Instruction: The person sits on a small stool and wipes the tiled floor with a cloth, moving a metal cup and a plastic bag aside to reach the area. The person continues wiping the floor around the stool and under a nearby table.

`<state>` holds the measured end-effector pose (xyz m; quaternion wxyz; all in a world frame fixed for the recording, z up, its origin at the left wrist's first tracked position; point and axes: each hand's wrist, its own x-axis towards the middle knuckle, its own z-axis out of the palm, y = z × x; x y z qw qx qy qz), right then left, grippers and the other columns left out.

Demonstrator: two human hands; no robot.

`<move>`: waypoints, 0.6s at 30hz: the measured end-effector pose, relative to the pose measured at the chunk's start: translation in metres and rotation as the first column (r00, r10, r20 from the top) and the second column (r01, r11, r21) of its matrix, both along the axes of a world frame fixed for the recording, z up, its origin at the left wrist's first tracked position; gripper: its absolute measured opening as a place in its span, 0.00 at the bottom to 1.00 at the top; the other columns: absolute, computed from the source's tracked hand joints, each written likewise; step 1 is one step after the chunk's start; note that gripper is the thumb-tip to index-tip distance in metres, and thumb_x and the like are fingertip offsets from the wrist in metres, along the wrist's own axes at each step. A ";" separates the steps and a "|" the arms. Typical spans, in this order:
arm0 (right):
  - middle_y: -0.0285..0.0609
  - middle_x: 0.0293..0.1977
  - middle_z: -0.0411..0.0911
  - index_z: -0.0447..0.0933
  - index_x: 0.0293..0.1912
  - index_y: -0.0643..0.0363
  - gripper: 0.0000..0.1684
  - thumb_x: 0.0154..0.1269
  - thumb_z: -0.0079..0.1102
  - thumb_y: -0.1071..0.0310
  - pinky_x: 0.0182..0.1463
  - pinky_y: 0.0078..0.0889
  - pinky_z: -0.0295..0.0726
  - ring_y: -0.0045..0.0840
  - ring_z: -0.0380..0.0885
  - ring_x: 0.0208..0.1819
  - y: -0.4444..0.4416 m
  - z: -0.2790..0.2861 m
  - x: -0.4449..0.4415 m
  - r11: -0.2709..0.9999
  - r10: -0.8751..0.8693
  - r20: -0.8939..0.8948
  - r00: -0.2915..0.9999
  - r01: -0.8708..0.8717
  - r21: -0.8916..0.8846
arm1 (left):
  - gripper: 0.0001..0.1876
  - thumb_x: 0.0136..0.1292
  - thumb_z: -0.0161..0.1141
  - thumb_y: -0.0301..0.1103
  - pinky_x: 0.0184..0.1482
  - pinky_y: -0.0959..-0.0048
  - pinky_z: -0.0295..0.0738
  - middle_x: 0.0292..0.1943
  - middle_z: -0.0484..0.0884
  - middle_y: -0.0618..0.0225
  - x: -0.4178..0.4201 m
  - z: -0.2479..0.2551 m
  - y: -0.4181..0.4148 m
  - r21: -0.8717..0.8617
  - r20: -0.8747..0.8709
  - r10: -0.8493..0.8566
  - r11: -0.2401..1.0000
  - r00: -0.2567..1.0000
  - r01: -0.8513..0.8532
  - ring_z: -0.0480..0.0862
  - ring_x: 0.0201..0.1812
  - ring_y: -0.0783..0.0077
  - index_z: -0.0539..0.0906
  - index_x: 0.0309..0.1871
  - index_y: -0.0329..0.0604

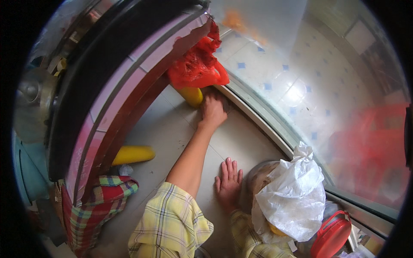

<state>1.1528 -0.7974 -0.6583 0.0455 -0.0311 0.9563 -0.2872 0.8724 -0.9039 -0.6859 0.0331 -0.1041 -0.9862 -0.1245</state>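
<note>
My left hand (213, 111) reaches far forward, low over the grey tiled floor (180, 129). Its fingers curl down beside a yellow cylindrical leg (191, 96); their tips are hidden, so whether they grip anything cannot be told. A blurred dark patch lies just past the knuckles, near the door track (258, 119). Flat on the tiles, palm down with fingers spread, rests my right hand (229, 185). Close to its right stands a rounded container (263, 171), partly covered by a knotted white plastic bag (292, 196).
To the left a table with a pink-patterned edge (106, 119) overhangs the floor. From its far corner hangs a red plastic bag (200, 64). A second yellow leg (134, 154) and a checked cloth (96, 209) are nearer. Glass panels (290, 80) line the right, above a red lid (332, 235).
</note>
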 end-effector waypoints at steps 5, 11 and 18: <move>0.45 0.79 0.52 0.58 0.76 0.56 0.38 0.71 0.55 0.60 0.80 0.59 0.47 0.41 0.49 0.81 -0.008 0.001 0.002 0.998 0.004 -0.007 1.000 -0.004 -0.064 | 0.29 0.58 0.62 0.27 0.60 0.53 0.82 0.72 0.64 0.48 0.109 0.028 -0.026 -0.013 0.086 -0.207 0.978 0.975 0.208 0.62 0.74 0.43 0.72 0.66 0.37; 0.45 0.79 0.53 0.58 0.76 0.56 0.38 0.71 0.55 0.59 0.80 0.58 0.47 0.41 0.49 0.81 -0.002 0.003 0.002 0.999 -0.003 -0.028 1.000 0.002 -0.036 | 0.32 0.58 0.66 0.27 0.67 0.56 0.75 0.70 0.70 0.51 0.233 0.079 -0.074 0.204 0.325 -0.242 0.962 0.914 0.183 0.70 0.71 0.45 0.72 0.69 0.44; 0.45 0.79 0.52 0.58 0.76 0.56 0.38 0.71 0.54 0.60 0.80 0.59 0.47 0.41 0.49 0.81 -0.010 0.003 0.001 1.000 0.005 -0.001 1.000 -0.005 -0.028 | 0.22 0.67 0.65 0.33 0.61 0.62 0.72 0.55 0.81 0.50 0.101 0.069 -0.175 0.641 0.048 0.335 0.712 0.941 -0.287 0.81 0.57 0.55 0.74 0.61 0.35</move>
